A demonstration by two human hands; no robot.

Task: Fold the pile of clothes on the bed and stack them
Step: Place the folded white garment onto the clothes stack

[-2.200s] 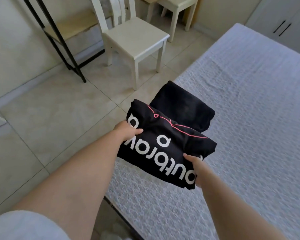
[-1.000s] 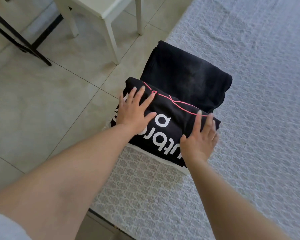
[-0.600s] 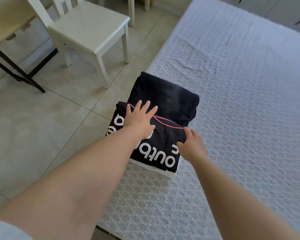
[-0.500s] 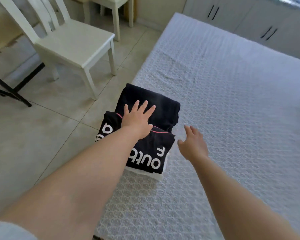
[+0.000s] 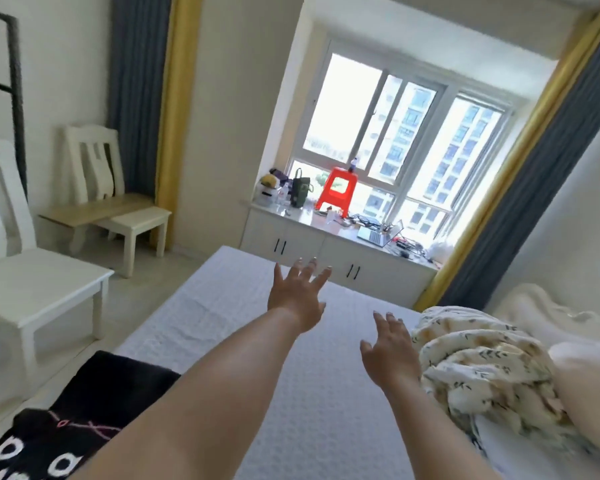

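Showing white lettering, unreadable: folded black shirt

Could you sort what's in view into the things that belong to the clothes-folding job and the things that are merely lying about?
Part of the job:
- folded black clothes, stacked at the bed's near left edge
- patterned cream fabric, crumpled on the right
- bed
- left hand and right hand, both empty

Just lying about:
- white chairs
- red stool on the window counter
- laptop
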